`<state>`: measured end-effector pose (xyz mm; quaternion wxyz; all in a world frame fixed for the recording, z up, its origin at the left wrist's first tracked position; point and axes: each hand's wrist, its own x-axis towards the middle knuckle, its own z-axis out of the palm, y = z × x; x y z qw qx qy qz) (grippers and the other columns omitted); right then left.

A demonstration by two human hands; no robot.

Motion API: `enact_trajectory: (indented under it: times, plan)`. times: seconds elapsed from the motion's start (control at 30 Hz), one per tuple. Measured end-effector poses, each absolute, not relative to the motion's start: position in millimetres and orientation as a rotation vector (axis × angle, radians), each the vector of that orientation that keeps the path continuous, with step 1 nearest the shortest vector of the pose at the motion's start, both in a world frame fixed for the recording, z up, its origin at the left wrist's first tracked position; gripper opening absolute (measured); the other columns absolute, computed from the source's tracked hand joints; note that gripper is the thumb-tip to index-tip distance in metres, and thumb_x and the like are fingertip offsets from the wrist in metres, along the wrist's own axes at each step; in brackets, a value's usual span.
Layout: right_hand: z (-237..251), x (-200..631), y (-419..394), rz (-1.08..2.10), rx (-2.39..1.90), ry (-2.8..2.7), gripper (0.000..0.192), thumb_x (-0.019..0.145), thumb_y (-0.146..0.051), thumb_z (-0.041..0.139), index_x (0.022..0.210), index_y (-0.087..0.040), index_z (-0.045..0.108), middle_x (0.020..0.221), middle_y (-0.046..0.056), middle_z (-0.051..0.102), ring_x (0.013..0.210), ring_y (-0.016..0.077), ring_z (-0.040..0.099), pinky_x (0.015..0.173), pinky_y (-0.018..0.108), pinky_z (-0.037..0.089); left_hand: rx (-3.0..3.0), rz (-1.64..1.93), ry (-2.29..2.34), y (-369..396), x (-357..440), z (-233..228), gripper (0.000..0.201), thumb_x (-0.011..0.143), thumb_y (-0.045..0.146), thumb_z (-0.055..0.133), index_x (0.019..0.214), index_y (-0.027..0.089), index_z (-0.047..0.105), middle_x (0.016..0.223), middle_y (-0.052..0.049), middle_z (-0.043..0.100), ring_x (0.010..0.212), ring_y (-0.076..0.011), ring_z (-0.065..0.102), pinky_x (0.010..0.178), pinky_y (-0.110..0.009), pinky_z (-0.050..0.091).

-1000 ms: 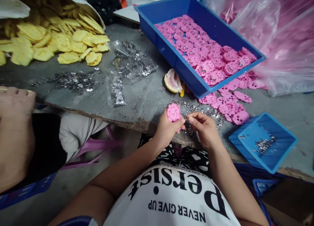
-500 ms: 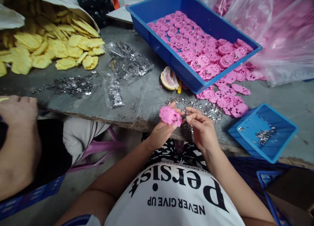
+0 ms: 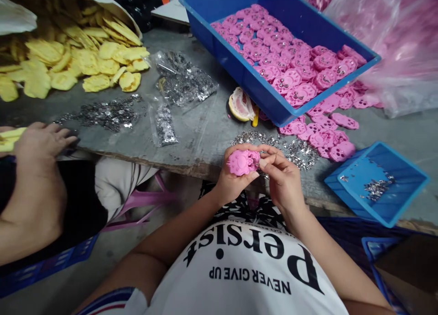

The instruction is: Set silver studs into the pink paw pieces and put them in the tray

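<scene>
My left hand (image 3: 233, 180) grips a small pink plastic piece (image 3: 242, 162) at the near edge of the grey table (image 3: 195, 137). My right hand (image 3: 281, 178) meets it from the right, fingertips pinched against the piece's right side; whether a small metal part sits between those fingers is too small to tell. Just beyond both hands lies a scatter of tiny silver metal parts (image 3: 294, 149). More loose pink pieces (image 3: 328, 137) lie to the right of that.
A big blue tray (image 3: 239, 64) full of pink pieces stands at the back. A small blue tray (image 3: 383, 182) with metal bits sits right. Yellow pieces (image 3: 85, 64) spill from a sack, left. Another person's hand (image 3: 37, 146) rests at the table's left edge.
The pink piece has tilted flatter in my left hand and my right fingers have closed in onto it. The other person's hand at left spread its fingers toward the table.
</scene>
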<state>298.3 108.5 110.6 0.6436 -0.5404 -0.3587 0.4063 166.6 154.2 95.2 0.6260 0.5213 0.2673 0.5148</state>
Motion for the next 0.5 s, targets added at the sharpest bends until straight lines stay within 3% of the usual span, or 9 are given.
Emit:
enact_trajectory:
  times: [0.23,0.5]
  plan:
    - [133,328,118,0.726,-1.314,-1.14,0.014,0.08,-0.037,0.082,0.074,-0.027,0.075,0.125,0.005,0.067,0.122,0.0287,0.058,0.113,0.056,0.042,0.904,0.884,0.487,155,163,104,0.064,0.077,0.036,0.086,0.134,0.027,0.058,0.136,-0.01,0.067,0.126,-0.0273,0.064,0.108,-0.045,0.051]
    - [145,333,123,0.841,-1.361,-1.235,0.019,0.076,-0.035,0.083,0.066,-0.023,0.074,0.116,0.009,0.068,0.124,0.0322,0.058,0.11,0.055,0.042,0.838,0.799,0.467,155,159,104,0.05,0.08,0.046,0.083,0.121,0.02,0.069,0.121,-0.012,0.074,0.117,-0.0306,0.069,0.095,-0.046,0.061]
